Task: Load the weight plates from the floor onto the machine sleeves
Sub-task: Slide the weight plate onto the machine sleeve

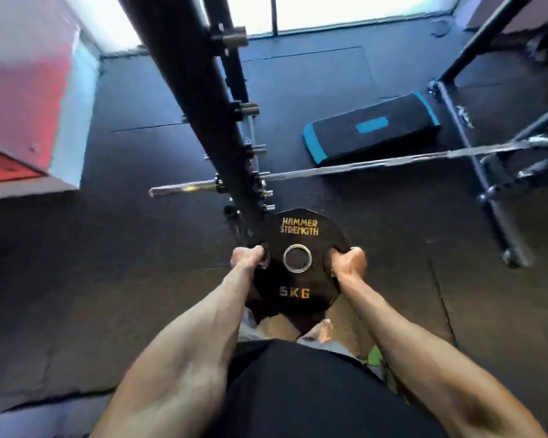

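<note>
The left hand [246, 258] and right hand [348, 260] grip opposite cut-outs of a black 5 kg weight plate [298, 267], held face-up above the floor. At twelve o'clock stands the black upright [184, 99]; the bar's bare sleeve [184, 188] pokes out at eleven.

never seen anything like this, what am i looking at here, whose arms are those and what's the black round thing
This is one picture from a camera worn on a person's head, looking down, so the arms are the wearer's own. The left hand and right hand grip opposite sides of a black weight plate marked Hammer Strength and 5 KG, with a metal-ringed hole in its middle. Ahead rises the black upright of a gym machine with short pegs. A steel bar crosses behind it; its bare end sleeve sticks out to the left. On the dark rubber floor sits a black and blue step platform.
</note>
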